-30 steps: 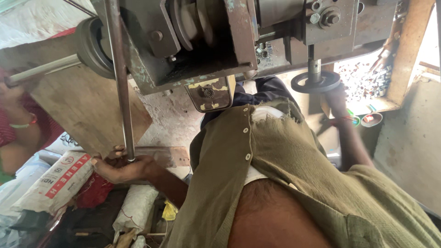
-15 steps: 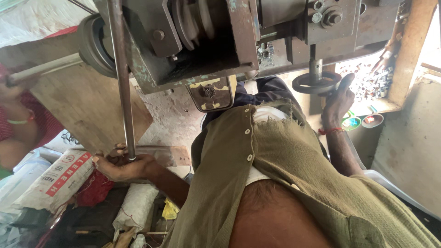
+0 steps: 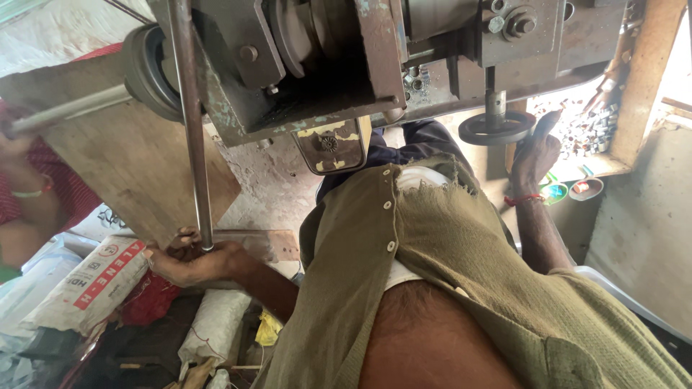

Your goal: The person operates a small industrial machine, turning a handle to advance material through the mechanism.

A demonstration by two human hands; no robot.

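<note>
Long steel lever rod (image 3: 191, 122) runs near vertical in the head view, tilted slightly, top end going out of frame above the machine, bottom end sitting in the left hand (image 3: 189, 261). Left hand is closed around the rod's lower end, fingers curled round it, thumb side toward the camera; the rod's long axis rises straight up out of the fist. Right hand (image 3: 535, 153) is well apart on the other side of the body, reaching up to a small dark handwheel (image 3: 497, 128) on a vertical shaft under the machine; fingers touch the wheel's rim from the right, but whether they grip it or just rest there cannot be told. So the left hand is the one on the rod, the right hand is nowhere near it. Between the two hangs the grey-green machine body (image 3: 324, 65) with a pulley (image 3: 148, 72) at its left and a yellow-edged plate (image 3: 333, 144) below. Olive shirt (image 3: 432, 259) fills the lower middle. Wooden board (image 3: 137, 166) lies behind the rod. Printed white sack (image 3: 86, 281) sits left of the fist. Another person's arm (image 3: 29, 202) with a bangle shows at far left. Small metal parts (image 3: 591, 126) heap by the right hand, coloured bowls (image 3: 569, 191) beneath.
</note>
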